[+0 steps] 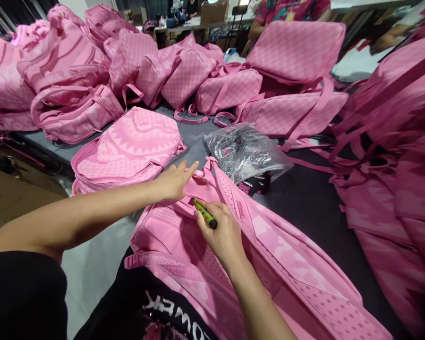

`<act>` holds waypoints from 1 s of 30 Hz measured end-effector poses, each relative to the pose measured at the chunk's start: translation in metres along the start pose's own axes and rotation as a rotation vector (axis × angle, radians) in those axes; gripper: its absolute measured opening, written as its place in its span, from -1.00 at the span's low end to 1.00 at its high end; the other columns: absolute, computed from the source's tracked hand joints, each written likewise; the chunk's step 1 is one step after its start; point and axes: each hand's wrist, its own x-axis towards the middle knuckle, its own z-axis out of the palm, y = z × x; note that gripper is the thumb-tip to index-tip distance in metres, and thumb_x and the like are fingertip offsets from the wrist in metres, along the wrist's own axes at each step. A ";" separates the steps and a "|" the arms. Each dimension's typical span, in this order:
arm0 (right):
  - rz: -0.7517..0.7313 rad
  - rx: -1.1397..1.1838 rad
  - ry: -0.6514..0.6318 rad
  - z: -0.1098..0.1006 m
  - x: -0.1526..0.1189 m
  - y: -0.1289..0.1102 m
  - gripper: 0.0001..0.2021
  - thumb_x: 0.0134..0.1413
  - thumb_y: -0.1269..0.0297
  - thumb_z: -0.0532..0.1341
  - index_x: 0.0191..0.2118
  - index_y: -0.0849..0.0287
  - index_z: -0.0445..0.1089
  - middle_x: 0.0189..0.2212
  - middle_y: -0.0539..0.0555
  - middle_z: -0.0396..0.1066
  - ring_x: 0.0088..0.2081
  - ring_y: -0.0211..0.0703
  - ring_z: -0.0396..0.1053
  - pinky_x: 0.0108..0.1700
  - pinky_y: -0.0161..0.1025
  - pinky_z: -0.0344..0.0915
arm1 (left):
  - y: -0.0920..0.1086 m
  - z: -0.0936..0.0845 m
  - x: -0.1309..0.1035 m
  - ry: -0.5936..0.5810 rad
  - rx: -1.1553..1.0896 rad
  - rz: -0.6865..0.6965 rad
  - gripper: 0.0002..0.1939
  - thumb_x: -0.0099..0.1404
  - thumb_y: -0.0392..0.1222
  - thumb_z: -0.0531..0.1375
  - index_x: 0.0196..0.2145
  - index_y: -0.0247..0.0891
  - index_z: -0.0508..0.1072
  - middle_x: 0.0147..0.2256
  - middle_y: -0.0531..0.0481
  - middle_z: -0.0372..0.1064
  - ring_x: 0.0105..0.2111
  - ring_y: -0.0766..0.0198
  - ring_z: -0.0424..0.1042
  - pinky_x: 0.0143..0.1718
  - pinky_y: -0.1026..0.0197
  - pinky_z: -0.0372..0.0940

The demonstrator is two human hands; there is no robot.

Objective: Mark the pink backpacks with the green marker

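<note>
A pink backpack (286, 255) lies across the table's front edge and my lap, its padded straps and dotted mesh back facing up. My right hand (224, 231) grips a green marker pen (204, 213) with a black end, its tip down at the top part of the backpack. Just beyond it, my left hand (175, 182) rests with fingers stretched out on the backpack's top edge, near the handle. Another pink backpack (138, 137) with a jagged tooth pattern lies past my left hand.
A clear plastic bag (248, 151) with dark items sits beyond the backpack on the dark tabletop (311, 193). Checkered pink bags (297, 52) line the far side. More pink bags are piled at left (63, 61) and right (403, 189). People are across the table.
</note>
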 end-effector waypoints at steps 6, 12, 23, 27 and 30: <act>-0.013 0.008 -0.031 -0.003 0.004 0.001 -0.69 0.19 0.27 0.18 0.00 0.16 0.51 -0.21 0.16 0.51 -0.14 -0.01 0.45 -0.07 -0.06 0.41 | 0.005 -0.011 0.001 -0.104 0.030 -0.016 0.07 0.17 -0.27 0.24 0.40 -0.26 -0.40 0.33 -0.41 -0.11 0.16 -0.13 0.25 0.03 0.06 0.25; -0.049 0.007 -0.035 -0.009 0.005 0.006 -0.74 0.20 0.31 0.16 -0.04 0.21 0.50 -0.15 0.17 0.53 -0.06 0.00 0.43 -0.01 -0.05 0.39 | 0.006 -0.016 0.006 -0.152 0.039 -0.014 0.03 0.20 -0.30 0.20 0.41 -0.26 -0.40 0.29 -0.36 -0.03 0.09 -0.09 0.28 -0.05 0.10 0.29; -0.043 0.163 -0.235 -0.016 0.014 -0.008 -0.77 0.15 0.33 0.25 -0.08 0.10 0.55 -0.31 0.08 0.51 -0.23 -0.08 0.43 -0.12 -0.09 0.28 | -0.017 -0.004 0.019 -0.120 -0.005 0.141 0.07 0.18 -0.33 0.21 0.41 -0.11 -0.41 0.05 -0.20 0.20 -0.06 0.04 0.32 -0.10 0.12 0.25; -0.059 0.187 -0.264 -0.016 0.012 -0.015 -0.78 0.16 0.33 0.26 -0.08 0.10 0.55 -0.39 0.05 0.48 -0.28 -0.10 0.40 -0.16 -0.11 0.20 | -0.022 -0.004 0.024 -0.130 -0.042 0.160 0.12 0.15 -0.30 0.27 0.40 -0.06 -0.44 0.06 -0.15 0.19 -0.01 0.05 0.30 -0.07 0.15 0.24; -0.065 0.147 -0.228 -0.010 0.011 -0.013 -0.77 0.15 0.34 0.27 -0.07 0.08 0.54 -0.36 0.05 0.50 -0.26 -0.08 0.40 -0.16 -0.09 0.15 | -0.022 -0.002 0.024 -0.120 -0.035 0.158 0.15 0.14 -0.28 0.28 0.39 -0.05 -0.48 0.06 -0.14 0.18 0.00 0.05 0.29 -0.06 0.15 0.23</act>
